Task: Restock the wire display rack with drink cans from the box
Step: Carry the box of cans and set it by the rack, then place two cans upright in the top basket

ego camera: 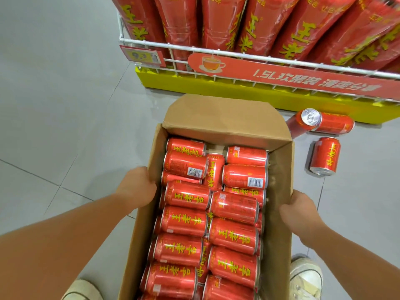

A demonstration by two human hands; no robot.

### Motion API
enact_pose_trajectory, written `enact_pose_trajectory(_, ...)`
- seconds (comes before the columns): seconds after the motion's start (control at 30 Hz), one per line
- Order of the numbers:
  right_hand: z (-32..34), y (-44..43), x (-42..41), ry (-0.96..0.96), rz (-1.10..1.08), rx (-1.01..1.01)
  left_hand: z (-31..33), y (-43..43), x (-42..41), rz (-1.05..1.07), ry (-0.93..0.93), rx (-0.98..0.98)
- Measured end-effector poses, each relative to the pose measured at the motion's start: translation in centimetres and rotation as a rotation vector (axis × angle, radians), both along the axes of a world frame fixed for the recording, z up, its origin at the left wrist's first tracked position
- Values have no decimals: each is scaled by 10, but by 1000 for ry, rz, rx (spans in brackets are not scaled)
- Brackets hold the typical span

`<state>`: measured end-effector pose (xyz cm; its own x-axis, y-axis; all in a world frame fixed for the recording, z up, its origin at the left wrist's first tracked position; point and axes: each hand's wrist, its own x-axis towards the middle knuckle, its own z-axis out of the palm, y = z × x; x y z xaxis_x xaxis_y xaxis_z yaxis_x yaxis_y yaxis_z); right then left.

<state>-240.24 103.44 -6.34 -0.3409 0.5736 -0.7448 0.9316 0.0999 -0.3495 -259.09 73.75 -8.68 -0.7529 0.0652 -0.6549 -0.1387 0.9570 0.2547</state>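
- The left grip [138, 187] curls its fingers over the left wall of the box [218, 118], and the right grip [303, 210] clasps the right wall, probably to keep the heavy load level.
- The drink cans [186, 221] lie on their sides, packed tightly inside the box.
- The wire display rack [149, 43] stands just ahead and holds big bottles [216, 22].
- Three loose cans [324, 155] lie on the floor [54, 83] beside its base.

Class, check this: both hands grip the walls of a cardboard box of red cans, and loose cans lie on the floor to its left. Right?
No. The head view shows the loose cans on the floor to the right of the box. The left hand and right hand do grip its walls.
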Motion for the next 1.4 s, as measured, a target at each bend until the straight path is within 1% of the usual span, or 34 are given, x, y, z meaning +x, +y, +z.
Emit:
enact_pose_trajectory(0.27,0,24,-28,55,35,30,6,25,-35,24,23,36)
enact_pose_trajectory(0.4,-2,28,-34,8,140,70,7,27,-38,-33,57,44)
enact_pose_trajectory(0.47,2,23,-33,-1,196,144,11,28,-29,-79,103,69)
enact_pose_trajectory(0.5,5,17,-31,9,258,226,14,28,-20,-141,168,61)
enact_pose_trajectory(0.53,7,10,-27,37,348,344,16,27,-10,-258,283,35)
enact_pose_trajectory(0.57,11,2,-24,96,451,465,19,28,0,-415,421,17)
enact_pose_trajectory(0.6,14,-7,-23,178,553,541,19,28,8,-581,525,29)
enact_pose_trajectory(0.63,17,-16,-25,251,652,549,21,29,15,-716,574,63)
enact_pose_trajectory(0.67,16,-22,-28,285,747,500,19,30,18,-822,572,94)
enact_pose_trajectory(0.7,13,-28,-33,279,828,424,16,31,19,-901,536,104)
enact_pose_trajectory(0.77,4,-35,-43,194,929,287,13,35,15,-1008,406,56)
enact_pose_trajectory(0.83,-3,-34,-55,130,973,243,9,42,7,-989,284,41)
enact_pose_trajectory(0.93,-10,-30,-67,67,1011,193,6,53,-10,-850,141,42)
enact_pose_trajectory(1.0,-14,-28,-71,29,1026,146,2,58,-16,-804,76,40)
enact_pose_trajectory(1.1,-19,-24,-74,45,1031,126,-3,59,-20,-792,34,39)
enact_pose_trajectory(1.2,-15,-17,-76,72,950,33,-3,59,-23,-758,-13,67)
enact_pose_trajectory(1.27,-10,-10,-76,93,860,-39,5,60,-25,-702,-9,99)
enact_pose_trajectory(1.33,-2,-4,-74,126,717,-111,16,62,-26,-616,-2,155)
enact_pose_trajectory(1.4,7,0,-72,173,528,-188,26,61,-27,-451,-47,242)
